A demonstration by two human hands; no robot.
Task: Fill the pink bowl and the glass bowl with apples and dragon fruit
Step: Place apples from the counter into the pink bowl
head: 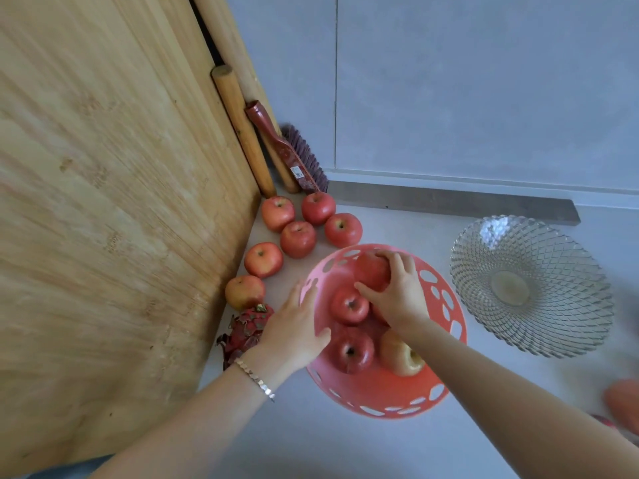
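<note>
The right hand [397,292] grips an apple [371,271] inside the pink bowl [446,299] while the left hand [294,326], fingers spread, steadies its rim, so next probably comes releasing it, then filling the empty glass bowl [570,271].

We're seeing soft, even daylight here, bright with no harsh shadows. Glare sparkles on the far rim of the faceted clear glass bowl [531,288]. The big pale wooden board [114,209] smears with blur at left, an orange blob [622,406] is unfocused at right, and straight lines bow near the edges.
</note>
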